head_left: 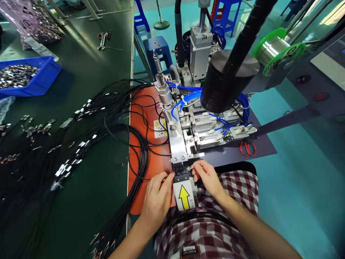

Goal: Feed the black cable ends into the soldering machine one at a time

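Note:
At the near end of the metal machine sits a black fixture block [182,172], just beyond a plate with a yellow arrow [184,197]. My right hand [207,178] is at its right side, thumb and fingers pinched on thin coloured wires [190,168] at the block. On the left side, my left hand [158,194] has its fingers bent together, the fingertips against the block's edge. A black cable [144,178] runs in under these fingers, whose undersides are hidden.
Bundled black cables [144,158] cross the orange machine base [161,165] and the dark table [107,180]. A blue bin [40,81] of metal parts stands left. A black cylinder [226,82] overhangs the machine, with a solder wire spool [277,50] beyond. Red scissors [248,148] lie right.

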Demonstrator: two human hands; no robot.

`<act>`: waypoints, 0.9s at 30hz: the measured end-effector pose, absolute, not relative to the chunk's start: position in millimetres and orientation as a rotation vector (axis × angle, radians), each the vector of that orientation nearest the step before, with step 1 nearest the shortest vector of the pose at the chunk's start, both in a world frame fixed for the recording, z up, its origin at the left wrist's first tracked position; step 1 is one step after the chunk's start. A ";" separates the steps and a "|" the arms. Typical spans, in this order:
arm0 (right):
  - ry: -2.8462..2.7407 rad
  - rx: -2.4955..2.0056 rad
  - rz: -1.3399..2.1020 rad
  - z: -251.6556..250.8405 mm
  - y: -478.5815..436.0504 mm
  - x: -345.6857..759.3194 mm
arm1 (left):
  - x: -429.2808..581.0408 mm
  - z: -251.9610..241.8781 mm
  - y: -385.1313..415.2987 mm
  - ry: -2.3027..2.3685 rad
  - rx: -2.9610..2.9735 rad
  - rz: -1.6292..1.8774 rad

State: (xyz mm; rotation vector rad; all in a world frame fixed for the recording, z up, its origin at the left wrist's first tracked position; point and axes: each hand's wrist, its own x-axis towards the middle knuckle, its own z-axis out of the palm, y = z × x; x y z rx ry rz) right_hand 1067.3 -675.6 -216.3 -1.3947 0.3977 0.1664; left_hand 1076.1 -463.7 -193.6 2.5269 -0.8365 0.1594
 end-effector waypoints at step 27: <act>0.471 -1.218 0.173 -212.5 -662.9 1073.7 | 1058.8 -183.9 -461.1 -0.701 2.812 0.164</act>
